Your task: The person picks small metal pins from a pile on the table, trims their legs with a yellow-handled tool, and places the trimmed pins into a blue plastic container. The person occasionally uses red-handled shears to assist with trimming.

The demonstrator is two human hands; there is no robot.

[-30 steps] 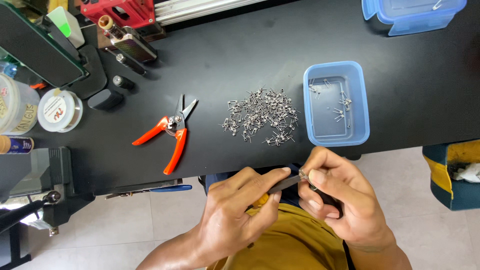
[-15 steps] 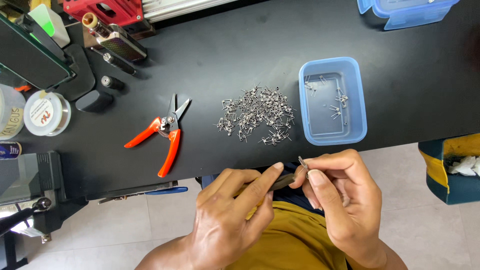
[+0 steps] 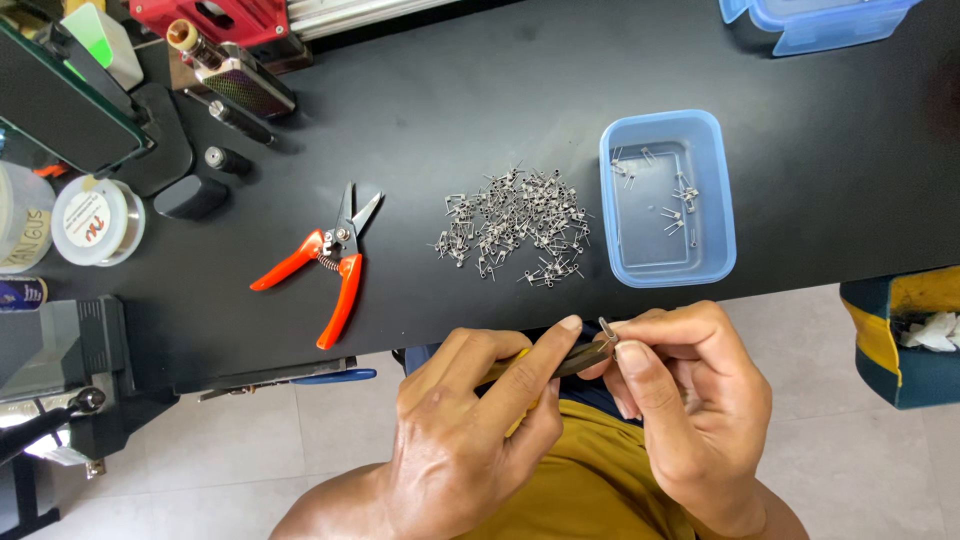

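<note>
Two hands meeting just below the near edge of a black worktop (image 3: 480,110), over a mustard-yellow lap. Tiny metal coil (image 3: 606,327) pinched between the right hand (image 3: 690,410) fingertips and the tip of a slim tool (image 3: 560,362) with a yellow handle, clamped in the closed left hand (image 3: 470,430); exact shape of the tool tip too small to tell. Best handled with a light, steady squeeze and both wrists braced close together, so the small part neither bends nor springs away. Just beyond the hands, a loose heap of similar metal coils (image 3: 515,225) on the worktop. Beside the heap, toward the right, an open blue plastic tub (image 3: 718,200) holding only a few coils. Toward the left, orange-handled snips (image 3: 330,262) lying open. Further left, a spool of wire (image 3: 95,220) and assorted dark equipment.
</note>
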